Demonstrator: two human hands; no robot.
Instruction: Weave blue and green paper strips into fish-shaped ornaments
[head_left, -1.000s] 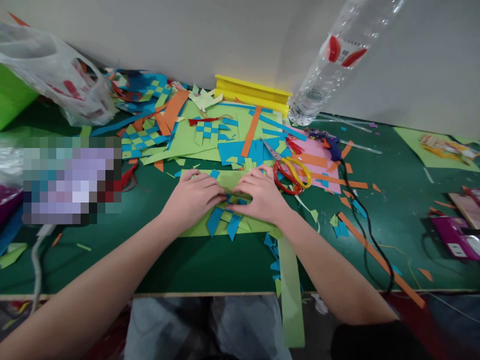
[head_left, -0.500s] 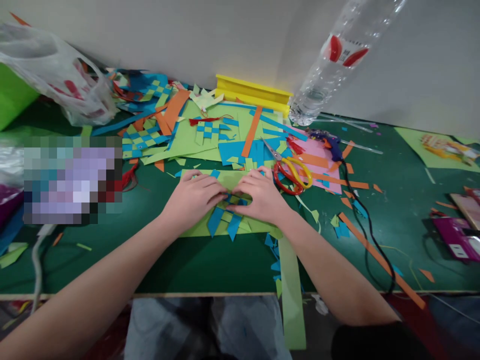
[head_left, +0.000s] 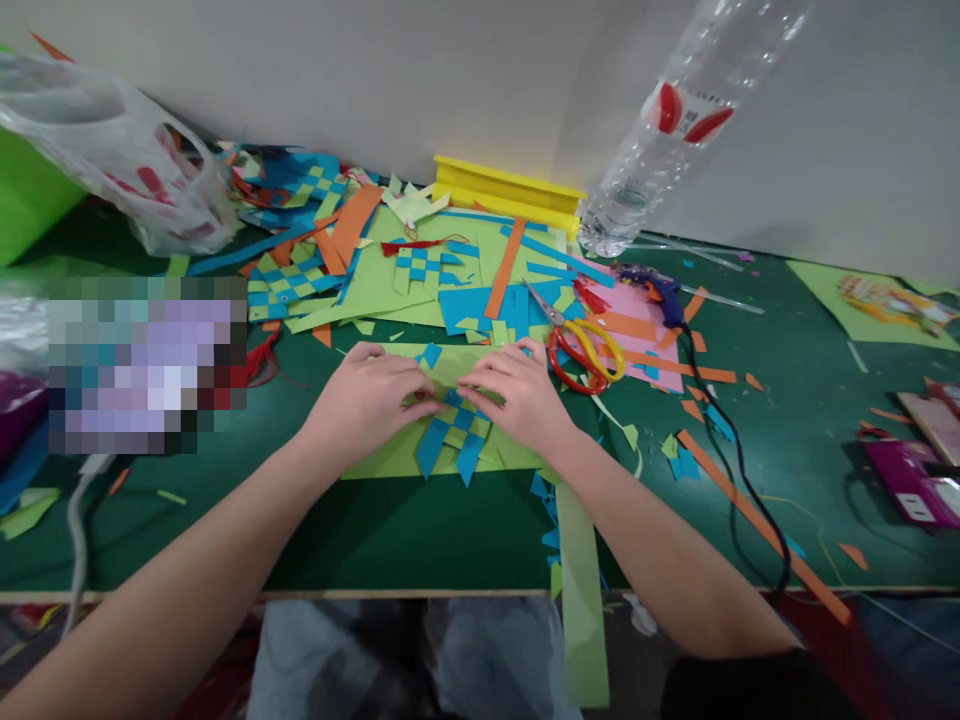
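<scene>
My left hand point(head_left: 371, 400) and my right hand point(head_left: 517, 395) rest side by side on a light green paper sheet point(head_left: 390, 462) on the green table point(head_left: 420, 530). Between their fingertips lies a small woven piece of blue and green paper strips point(head_left: 454, 435). The fingers of both hands are bent and pinch at its upper edge. Its pointed blue strip ends stick out toward me below the hands.
Red-and-yellow scissors point(head_left: 581, 350) lie just right of my right hand. Behind are heaps of cut paper strips and woven squares point(head_left: 420, 265), a yellow tray point(head_left: 506, 190), a clear plastic bottle point(head_left: 667, 130), a plastic bag point(head_left: 120, 160). A black cable point(head_left: 739, 470) and an orange strip point(head_left: 757, 520) lie at right.
My hands have slid slightly apart and the woven piece shows more between them; the view tipped down a little.
</scene>
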